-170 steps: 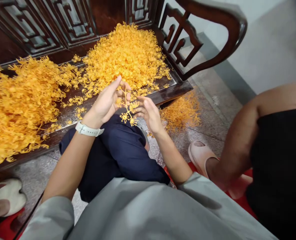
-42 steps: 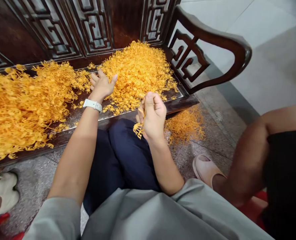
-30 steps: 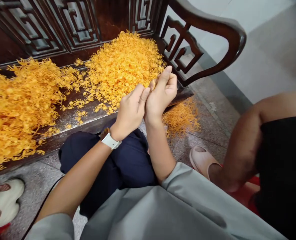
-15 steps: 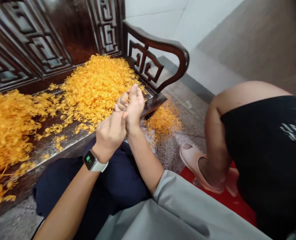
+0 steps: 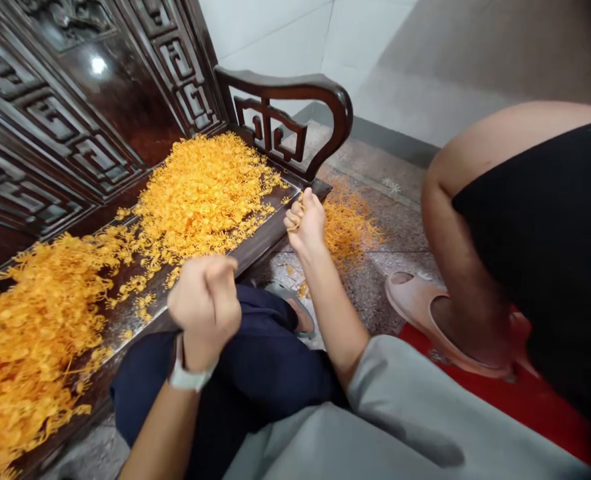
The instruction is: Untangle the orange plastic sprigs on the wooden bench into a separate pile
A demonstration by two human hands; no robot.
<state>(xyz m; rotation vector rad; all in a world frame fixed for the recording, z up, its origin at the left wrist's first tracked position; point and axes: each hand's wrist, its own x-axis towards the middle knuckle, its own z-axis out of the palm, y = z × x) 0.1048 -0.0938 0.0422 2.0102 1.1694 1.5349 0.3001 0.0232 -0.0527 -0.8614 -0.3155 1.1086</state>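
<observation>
My left hand [image 5: 205, 297], with a pale-strapped watch on its wrist, is closed in a fist above my lap. Motion smears it a little, and whatever its fingers hold, if anything, is hidden. Farther right, by the bench's front corner, my right hand [image 5: 306, 220] is closed around thin orange-yellow strands, bits of which show between the fingers. Behind the hands a heap of small orange-yellow flower-like pieces [image 5: 200, 190] lies on the dark wooden bench [image 5: 260, 240]. A second heap of longer-stemmed orange pieces [image 5: 35, 340] spreads over the bench at left.
Loose orange strands [image 5: 348, 223] form a pile on the speckled floor [image 5: 390, 260] past the bench end. A carved armrest [image 5: 342, 113] rises there. At right another person's bare leg [image 5: 455, 220] and pink slipper [image 5: 420, 307] rest beside a red surface [image 5: 455, 360].
My hands have come apart: the left moved down toward my lap, the right moved right toward the bench's end. The view has shifted, showing more of the left heap.
</observation>
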